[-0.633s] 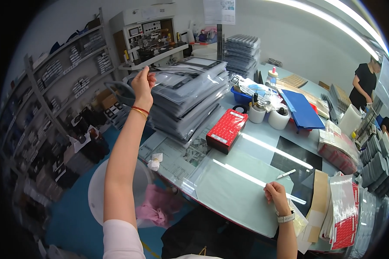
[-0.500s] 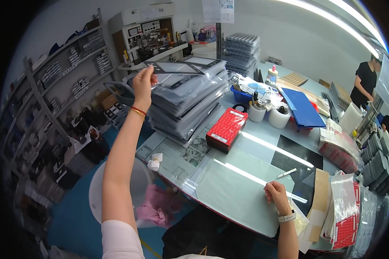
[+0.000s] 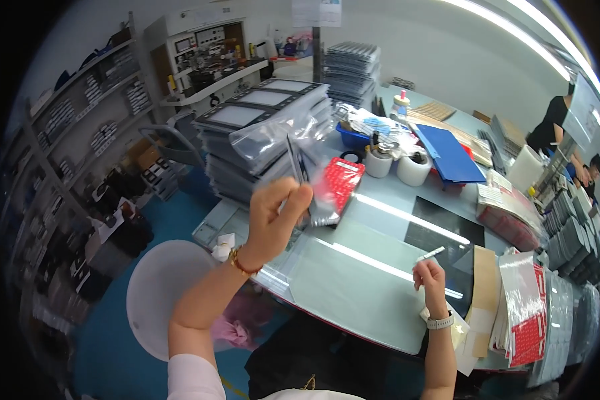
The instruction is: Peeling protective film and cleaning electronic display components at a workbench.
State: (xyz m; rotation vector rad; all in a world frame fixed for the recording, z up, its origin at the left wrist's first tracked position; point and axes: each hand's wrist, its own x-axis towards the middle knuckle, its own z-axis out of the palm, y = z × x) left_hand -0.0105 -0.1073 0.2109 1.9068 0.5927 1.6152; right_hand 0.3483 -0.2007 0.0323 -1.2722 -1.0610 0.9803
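Note:
My left hand (image 3: 277,217) grips a thin panel with a dark frame (image 3: 299,163), tilted steeply and seen nearly edge-on. Clear plastic hangs about it, smeared by motion. Behind stands a tall stack of similar dark-framed panels (image 3: 247,113) in clear sleeves. A red box (image 3: 345,181) lies just beyond my left hand, partly covered by the panel and plastic. My right hand (image 3: 432,277) is over the right part of the glass-topped table (image 3: 347,287), fingers curled with nothing visible in them. Just past its fingertips a small white pen-like stick (image 3: 431,253) lies on the table.
A black mat (image 3: 443,223), cardboard and red-and-white sheets (image 3: 527,313) lie right. Farther back are white rolls (image 3: 413,170), a blue folder (image 3: 450,153) and a blue basket (image 3: 352,137). A white bin (image 3: 160,300) stands left on the floor. Two people are at the far right.
My left hand has brought the panel off the stack, toward me and to the right, turning it from flat to steep. My right hand has moved slightly closer to the white stick.

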